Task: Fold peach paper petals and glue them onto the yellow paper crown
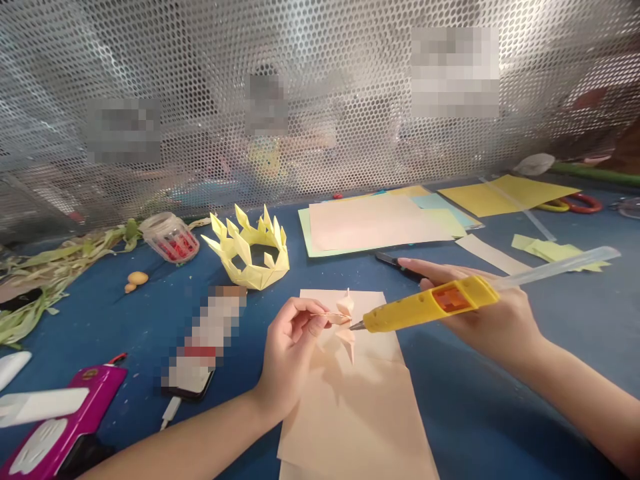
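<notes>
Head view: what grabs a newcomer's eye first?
Probably the bright yellow plastic glue gun with an orange panel, right of centre in the right hand, its tip at the peach folded-paper piece pinched in the left hand. Next, likely the pale yellow spiky folded-paper crown, standing beyond the left hand and slightly to its left. The glossy magenta object in the lower left corner also stands out.

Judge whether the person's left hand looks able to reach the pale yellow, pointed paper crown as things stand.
Probably yes: nothing visible stands between the left hand and the pale yellow, pointed paper crown, though it pinches a peach folded-paper piece it would likely need to release first.
</notes>
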Available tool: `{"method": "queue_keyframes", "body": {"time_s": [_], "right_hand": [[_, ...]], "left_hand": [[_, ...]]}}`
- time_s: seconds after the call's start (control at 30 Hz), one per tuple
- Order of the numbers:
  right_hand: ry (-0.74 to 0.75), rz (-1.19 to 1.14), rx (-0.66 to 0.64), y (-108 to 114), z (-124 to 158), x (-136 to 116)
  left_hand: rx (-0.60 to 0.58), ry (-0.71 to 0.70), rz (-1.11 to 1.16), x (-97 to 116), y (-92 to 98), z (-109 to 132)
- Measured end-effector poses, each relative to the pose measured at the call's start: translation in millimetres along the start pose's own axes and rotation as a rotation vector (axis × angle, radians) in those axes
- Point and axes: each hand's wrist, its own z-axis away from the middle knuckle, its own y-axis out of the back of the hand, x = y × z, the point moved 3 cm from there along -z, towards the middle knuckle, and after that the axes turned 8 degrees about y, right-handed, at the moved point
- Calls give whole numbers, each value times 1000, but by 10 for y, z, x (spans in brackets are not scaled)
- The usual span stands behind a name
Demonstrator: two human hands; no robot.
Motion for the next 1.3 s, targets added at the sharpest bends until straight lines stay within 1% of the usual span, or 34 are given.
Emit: {"method": "queue_keyframes", "body": {"time_s": [0.27,0.4,0.63,0.87,1.3], "right_hand": [[2,27,20,10,-20,55],[-11,27,35,23,-39,101],[-14,37,28,34,-27,95],[-34,33,21,31,-31,101],[-48,6,-17,-23,19,39]], "left_hand": [[19,-19,-49,10,15,4],[-6,2,-28,8,6,-1],[-26,5,23,26,-16,11],[-40,38,63,-15,-11,-15],[7,76,86,-28,-19,-44]]}}
